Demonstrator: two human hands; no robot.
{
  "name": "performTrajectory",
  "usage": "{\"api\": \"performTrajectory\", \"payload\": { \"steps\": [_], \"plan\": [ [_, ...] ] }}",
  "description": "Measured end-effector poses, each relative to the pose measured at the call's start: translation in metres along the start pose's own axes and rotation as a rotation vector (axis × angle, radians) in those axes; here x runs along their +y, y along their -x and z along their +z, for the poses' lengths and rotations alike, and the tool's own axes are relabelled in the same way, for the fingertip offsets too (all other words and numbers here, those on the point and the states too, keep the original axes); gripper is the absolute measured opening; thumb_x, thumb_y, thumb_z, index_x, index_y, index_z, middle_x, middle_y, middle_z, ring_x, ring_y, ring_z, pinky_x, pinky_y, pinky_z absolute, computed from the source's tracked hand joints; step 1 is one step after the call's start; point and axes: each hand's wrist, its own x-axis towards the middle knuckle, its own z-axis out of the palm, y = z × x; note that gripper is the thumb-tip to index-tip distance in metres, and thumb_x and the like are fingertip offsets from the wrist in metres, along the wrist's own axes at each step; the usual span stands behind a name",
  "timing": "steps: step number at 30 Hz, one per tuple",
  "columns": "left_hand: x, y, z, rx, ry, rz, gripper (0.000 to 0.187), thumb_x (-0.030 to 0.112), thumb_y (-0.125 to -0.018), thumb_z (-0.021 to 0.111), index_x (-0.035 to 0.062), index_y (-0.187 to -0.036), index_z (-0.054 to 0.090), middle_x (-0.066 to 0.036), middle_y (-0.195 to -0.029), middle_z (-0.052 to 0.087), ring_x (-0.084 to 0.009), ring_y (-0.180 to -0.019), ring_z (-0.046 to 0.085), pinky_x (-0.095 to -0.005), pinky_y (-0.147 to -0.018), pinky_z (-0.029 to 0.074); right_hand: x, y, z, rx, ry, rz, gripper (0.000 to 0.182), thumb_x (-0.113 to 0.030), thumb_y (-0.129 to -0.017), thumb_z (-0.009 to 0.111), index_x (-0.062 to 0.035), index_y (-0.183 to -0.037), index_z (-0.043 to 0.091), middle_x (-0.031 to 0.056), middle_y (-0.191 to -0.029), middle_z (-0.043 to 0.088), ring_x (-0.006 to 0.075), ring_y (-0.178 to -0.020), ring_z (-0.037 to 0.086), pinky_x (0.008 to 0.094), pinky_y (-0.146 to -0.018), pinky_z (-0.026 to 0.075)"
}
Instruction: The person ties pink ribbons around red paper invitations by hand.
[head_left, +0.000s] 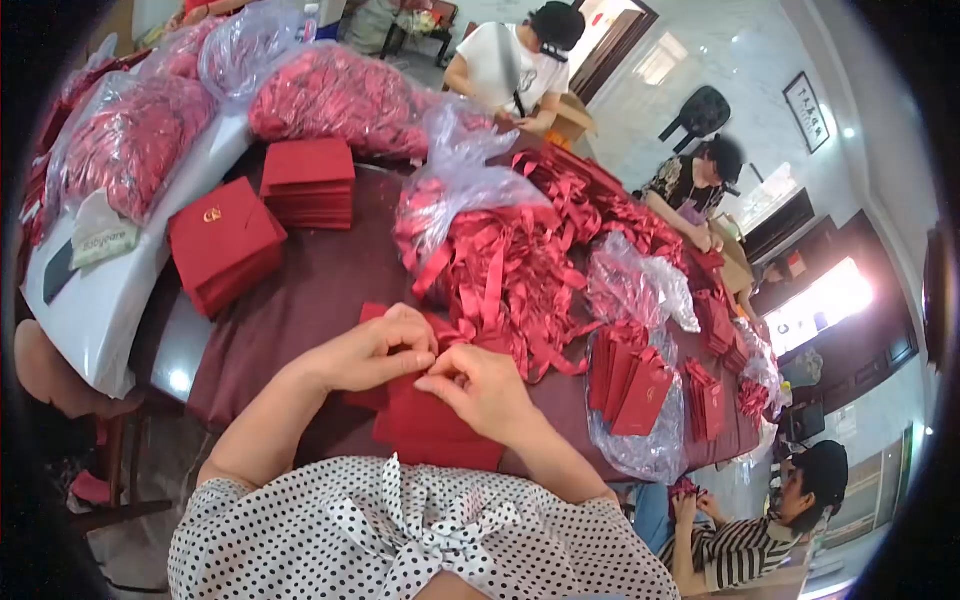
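My left hand is closed in a pinch at the upper edge of a red paper gift bag, close in front of my chest. Beside it, my right hand also pinches at the bag's edge, its fingertips almost meeting the left ones. Any small piece between the fingertips is hidden. More red paper lies under my left hand. Just beyond my hands spreads a heap of red ribbons, spilling from a clear plastic bag.
Two stacks of red bags stand to the left. Finished-looking bags with ribbons lie on plastic at the right. Stuffed plastic sacks line the far side. People work around the table.
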Motion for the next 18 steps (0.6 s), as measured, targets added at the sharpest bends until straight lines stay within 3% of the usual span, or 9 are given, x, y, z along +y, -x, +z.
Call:
{"api": "performTrajectory", "payload": {
  "steps": [1,2,6,10,12,15,16,17,18],
  "plan": [
    [0.001,0.0,-0.002,-0.028,-0.015,-0.004,0.015,0.019,-0.091,0.059,0.0044,-0.086,0.06,-0.002,-0.093,0.057,-0.0198,-0.1,0.045,-0.0342,-0.092,0.035,0.0,0.003,0.004,0.044,0.008,0.024,0.028,-0.018,-0.077,0.077,-0.005,-0.09,0.056,0.0054,-0.069,0.059,0.0112,-0.057,0.057,0.0263,-0.053,0.046],
    [0.001,0.001,-0.003,-0.057,-0.027,-0.011,0.016,0.019,-0.091,0.059,0.0043,-0.087,0.06,-0.002,-0.094,0.057,-0.0199,-0.101,0.044,-0.0342,-0.092,0.036,-0.002,0.005,0.005,0.038,0.01,0.071,0.032,-0.017,-0.076,0.078,-0.0059,-0.096,0.055,0.0047,-0.071,0.059,0.0113,-0.057,0.057,0.0265,-0.052,0.046],
    [0.011,0.003,-0.005,-0.101,0.043,-0.063,0.024,0.024,-0.095,0.056,0.0017,-0.087,0.06,-0.005,-0.097,0.056,-0.0201,-0.103,0.044,-0.0334,-0.092,0.037,-0.011,0.006,0.006,0.166,0.185,-0.101,0.035,-0.019,-0.076,0.078,-0.0056,-0.099,0.056,0.0051,-0.082,0.055,0.0113,-0.052,0.052,0.0274,-0.051,0.046],
    [0.005,0.004,-0.01,-0.13,0.098,-0.117,0.023,0.021,-0.095,0.056,0.0007,-0.087,0.062,-0.007,-0.099,0.057,-0.0193,-0.103,0.045,-0.0317,-0.09,0.038,-0.011,0.009,0.0,0.045,0.134,-0.077,0.033,-0.02,-0.077,0.077,-0.0054,-0.099,0.058,0.0059,-0.083,0.053,0.0118,-0.053,0.052,0.0274,-0.05,0.045],
    [0.012,-0.004,-0.015,-0.163,0.105,-0.199,0.02,0.019,-0.094,0.056,0.0014,-0.087,0.062,-0.007,-0.1,0.057,-0.0187,-0.102,0.046,-0.0315,-0.09,0.038,-0.01,0.01,-0.002,-0.031,0.125,-0.045,0.034,-0.023,-0.079,0.073,-0.0043,-0.099,0.053,0.0113,-0.088,0.056,0.0309,-0.076,0.061,0.0394,-0.061,0.051],
    [0.019,-0.013,-0.016,-0.147,0.114,-0.319,0.01,0.012,-0.09,0.058,0.0038,-0.085,0.063,-0.006,-0.096,0.059,-0.0187,-0.098,0.05,-0.0323,-0.089,0.038,-0.016,0.012,-0.008,-0.065,0.162,-0.018,0.033,-0.022,-0.078,0.073,-0.0046,-0.097,0.053,0.0113,-0.088,0.056,0.0307,-0.076,0.06,0.039,-0.06,0.05],
    [0.009,-0.02,-0.021,-0.309,-0.047,-0.099,0.008,0.011,-0.088,0.06,0.0045,-0.084,0.063,-0.005,-0.092,0.06,-0.0195,-0.097,0.051,-0.0331,-0.09,0.038,-0.015,0.012,-0.007,-0.072,0.158,-0.014,0.033,-0.022,-0.078,0.073,-0.0046,-0.097,0.053,0.0113,-0.088,0.056,0.0307,-0.076,0.06,0.039,-0.06,0.05],
    [0.003,-0.025,-0.025,-0.466,-0.202,0.12,0.006,0.011,-0.086,0.062,0.0052,-0.084,0.064,-0.005,-0.088,0.06,-0.0202,-0.097,0.051,-0.034,-0.09,0.037,-0.012,0.012,-0.005,-0.024,0.136,-0.067,0.031,-0.021,-0.077,0.075,-0.0052,-0.096,0.056,0.0084,-0.085,0.055,0.0217,-0.065,0.057,0.0331,-0.055,0.047],
    [0.005,-0.032,-0.025,-0.504,-0.21,0.174,0.005,0.01,-0.082,0.064,0.0053,-0.079,0.064,-0.004,-0.082,0.06,-0.022,-0.095,0.052,-0.0359,-0.092,0.035,-0.01,0.012,-0.004,0.023,0.113,-0.117,0.029,-0.019,-0.076,0.077,-0.0058,-0.094,0.058,0.0055,-0.081,0.054,0.0127,-0.054,0.054,0.0273,-0.05,0.045]
  ]
}}
